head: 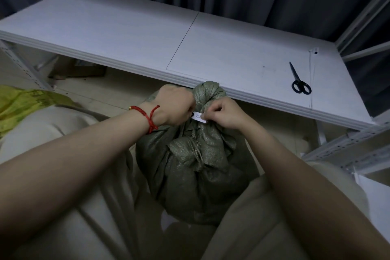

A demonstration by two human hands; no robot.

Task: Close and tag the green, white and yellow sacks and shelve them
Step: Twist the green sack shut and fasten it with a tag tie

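Note:
A green woven sack [196,175] stands between my knees, its top gathered and knotted just below the shelf edge. A small white paper tag [199,117] lies against the sack's neck. My left hand [173,107] is curled at the neck and holds the left end of the tag. My right hand [225,114] pinches the right end of the tag with curled fingers. A yellow sack [25,103] lies on the floor at the far left, partly hidden by my left knee. No white sack shows.
A wide white shelf board [147,36] spans the view right behind the sack. Black scissors [298,80] lie on its right part. White perforated rack posts [350,143] stand at the right and left. A dark curtain hangs behind.

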